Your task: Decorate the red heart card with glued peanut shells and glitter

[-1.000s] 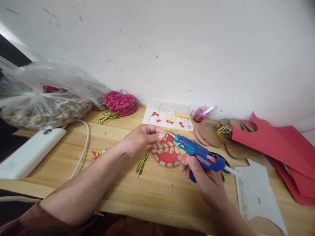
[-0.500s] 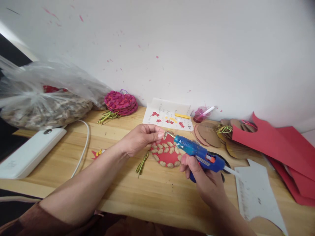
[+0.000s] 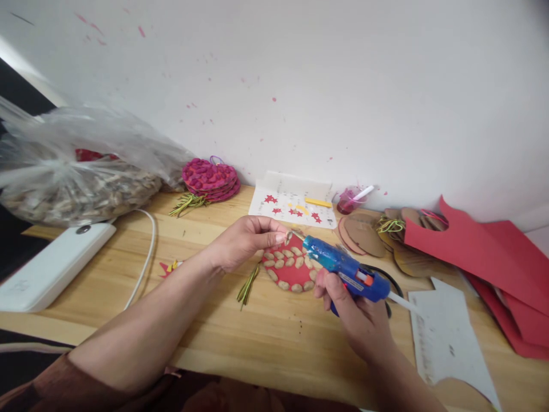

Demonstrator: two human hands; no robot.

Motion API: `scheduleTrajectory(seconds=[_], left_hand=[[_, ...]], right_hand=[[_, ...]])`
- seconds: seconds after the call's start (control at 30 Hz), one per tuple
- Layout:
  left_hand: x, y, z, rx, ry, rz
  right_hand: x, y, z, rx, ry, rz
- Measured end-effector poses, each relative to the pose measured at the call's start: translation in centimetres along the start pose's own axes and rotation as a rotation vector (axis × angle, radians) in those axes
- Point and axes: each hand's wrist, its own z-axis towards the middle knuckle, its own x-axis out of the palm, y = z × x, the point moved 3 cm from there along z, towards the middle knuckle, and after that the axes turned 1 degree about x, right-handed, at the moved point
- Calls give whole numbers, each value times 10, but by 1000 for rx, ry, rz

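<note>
My left hand (image 3: 246,243) pinches a small pale pistachio shell (image 3: 289,235) between thumb and fingertips. My right hand (image 3: 362,323) is wrapped round the handle of a blue hot glue gun (image 3: 334,260), whose metal nozzle points left and meets or nearly meets that shell. A white glue stick (image 3: 403,300) juts from the gun's back end. Below both hands lies a round red card (image 3: 295,275), with beige shells in a ring along its edge and in rows across its middle. The gun and my hands hide some of the card. A green string tassel (image 3: 246,288) rests at its left.
Clear plastic bags of shells (image 3: 86,183) and a white power bank (image 3: 55,266) with a cable occupy the left. Behind are pink shell-covered discs (image 3: 210,180), a sheet with red stars (image 3: 259,209) and a paint cup (image 3: 349,201). Cardboard discs (image 3: 364,234) and red card sheets (image 3: 463,243) lie right.
The glue gun has shifted very slightly to the left and tilted a little in my right hand. My left hand stays nearly still with the shell.
</note>
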Motion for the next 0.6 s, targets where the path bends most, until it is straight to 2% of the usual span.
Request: scheduleTrajectory(seconds=[0.27, 0.6], left_hand=[[1, 0, -1, -60, -40, -84], [0, 1, -1, -91, -87, -225]], right_hand=[[0, -1, 1, -11, -29, 12], [3, 6, -1, -51, 55, 18]])
